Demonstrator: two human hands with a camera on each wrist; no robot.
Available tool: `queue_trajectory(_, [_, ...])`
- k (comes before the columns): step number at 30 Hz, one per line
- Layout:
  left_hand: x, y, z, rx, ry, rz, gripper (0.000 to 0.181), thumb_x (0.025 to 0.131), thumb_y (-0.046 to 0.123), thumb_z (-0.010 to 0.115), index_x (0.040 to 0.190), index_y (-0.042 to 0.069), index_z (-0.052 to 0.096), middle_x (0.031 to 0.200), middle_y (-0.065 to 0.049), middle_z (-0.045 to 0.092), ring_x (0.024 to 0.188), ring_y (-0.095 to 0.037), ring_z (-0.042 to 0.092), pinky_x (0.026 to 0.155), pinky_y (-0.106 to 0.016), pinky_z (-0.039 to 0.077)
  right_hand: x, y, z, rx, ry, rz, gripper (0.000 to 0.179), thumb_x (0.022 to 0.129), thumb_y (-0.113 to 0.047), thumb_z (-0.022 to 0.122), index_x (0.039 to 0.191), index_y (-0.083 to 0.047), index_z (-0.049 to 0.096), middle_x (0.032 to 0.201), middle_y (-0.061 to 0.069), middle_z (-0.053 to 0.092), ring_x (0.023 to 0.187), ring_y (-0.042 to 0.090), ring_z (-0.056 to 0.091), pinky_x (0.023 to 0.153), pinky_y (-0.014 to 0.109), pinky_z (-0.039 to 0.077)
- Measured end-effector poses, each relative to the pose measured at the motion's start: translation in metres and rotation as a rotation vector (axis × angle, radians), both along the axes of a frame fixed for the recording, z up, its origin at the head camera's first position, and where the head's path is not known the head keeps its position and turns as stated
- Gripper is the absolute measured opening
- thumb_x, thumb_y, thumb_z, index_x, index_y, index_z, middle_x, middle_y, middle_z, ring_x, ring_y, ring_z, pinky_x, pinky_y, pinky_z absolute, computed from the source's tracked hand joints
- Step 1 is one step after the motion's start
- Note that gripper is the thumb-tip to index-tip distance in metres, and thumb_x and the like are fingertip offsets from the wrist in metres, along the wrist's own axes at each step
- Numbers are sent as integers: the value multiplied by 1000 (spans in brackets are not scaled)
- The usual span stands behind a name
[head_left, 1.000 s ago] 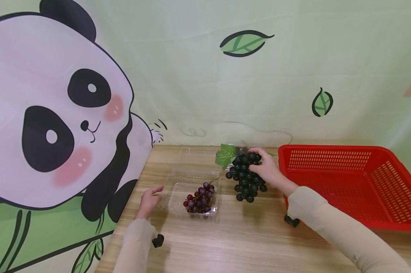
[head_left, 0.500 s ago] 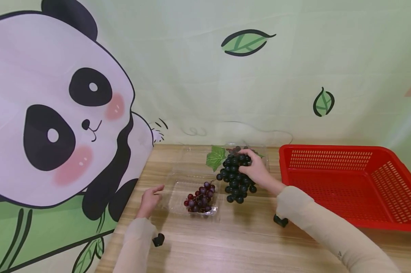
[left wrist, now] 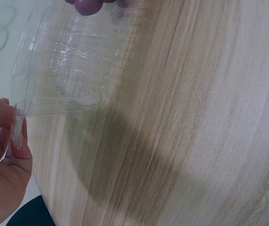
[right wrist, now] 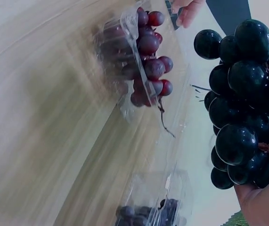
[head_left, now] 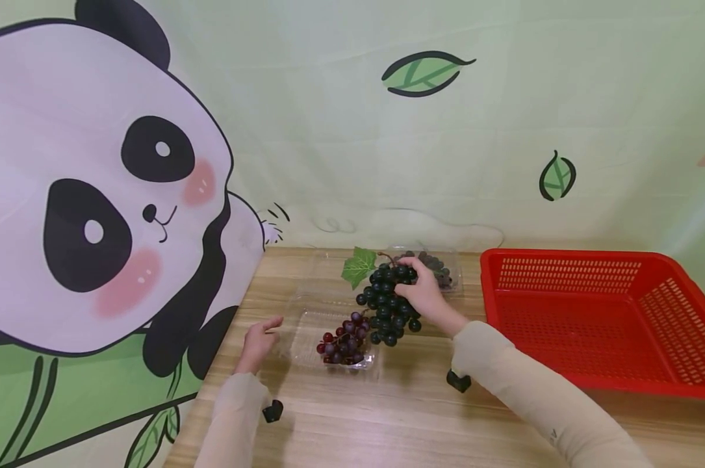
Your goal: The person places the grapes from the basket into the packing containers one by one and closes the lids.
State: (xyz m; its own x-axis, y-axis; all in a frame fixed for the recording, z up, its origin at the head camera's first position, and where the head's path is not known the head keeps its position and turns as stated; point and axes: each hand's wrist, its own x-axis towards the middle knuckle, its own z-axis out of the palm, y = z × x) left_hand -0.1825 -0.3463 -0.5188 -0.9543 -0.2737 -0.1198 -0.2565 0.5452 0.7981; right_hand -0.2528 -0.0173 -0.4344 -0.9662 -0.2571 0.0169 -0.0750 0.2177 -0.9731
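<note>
A bunch of black grapes (head_left: 390,305) with a green leaf (head_left: 358,267) is held up by its upper part in my right hand (head_left: 425,296). It hangs over the right side of a clear plastic clamshell box (head_left: 305,325), in which a bunch of red-purple grapes (head_left: 343,344) lies; a thin stem pokes out over the rim. At the box's left end is my left hand (head_left: 258,344). The left wrist view shows its thumb and fingers (left wrist: 21,153) pinching the clear edge of the box (left wrist: 77,101). The box's lid stands raised behind.
A second clear box (head_left: 457,276) with dark grapes (head_left: 436,268) stands behind my right hand, near the wall. A red perforated basket (head_left: 580,325) occupies the table's right side. A cloth printed with a panda (head_left: 171,84) hangs behind the wooden table (head_left: 387,416).
My right hand has carried the black grapes left, from in front of the back box to the right edge of the near box. The left hand has stayed in place.
</note>
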Motion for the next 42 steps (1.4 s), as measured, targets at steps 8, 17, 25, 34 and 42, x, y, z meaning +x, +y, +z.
queue_trajectory(8, [-1, -2, -3, -14, 0, 5, 45, 74, -5, 47, 118, -4, 53, 119, -20, 55, 111, -27, 46, 78, -26, 36, 3, -20, -2, -38, -51, -20, 53, 75, 5, 53, 125, -7, 42, 127, 17, 44, 52, 14, 49, 60, 26, 44])
queue_trajectory(17, [0, 0, -1, -21, 7, 9, 44, 73, -6, 47, 116, -4, 55, 118, -21, 55, 106, -29, 49, 72, -22, 37, 8, -39, -4, -49, -87, -33, 50, 75, 4, 53, 122, -10, 44, 134, 13, 38, 58, 13, 44, 58, 26, 40])
queue_trajectory(25, [0, 0, 1, -4, 6, 5, 43, 74, -7, 46, 116, -6, 54, 118, -23, 55, 103, -31, 52, 67, -20, 39, 10, -55, -7, -65, -87, -62, 49, 73, 6, 54, 120, -6, 46, 132, 15, 40, 61, 13, 48, 60, 25, 43])
queue_trajectory(34, [0, -1, 0, -8, -6, 19, 44, 73, -6, 47, 117, -5, 54, 118, -22, 55, 102, -29, 52, 64, -19, 38, 11, -68, -12, -78, -70, -69, 50, 69, 8, 55, 118, -4, 47, 127, 17, 44, 58, 12, 52, 61, 25, 45])
queue_trajectory(42, [-1, 0, -2, 11, -1, 20, 45, 73, -7, 47, 117, -5, 54, 118, -22, 55, 96, -26, 54, 61, -19, 38, 13, -80, -10, -51, -94, -98, 49, 68, 5, 56, 116, -7, 49, 123, 16, 48, 98, 27, 53, 78, 35, 46])
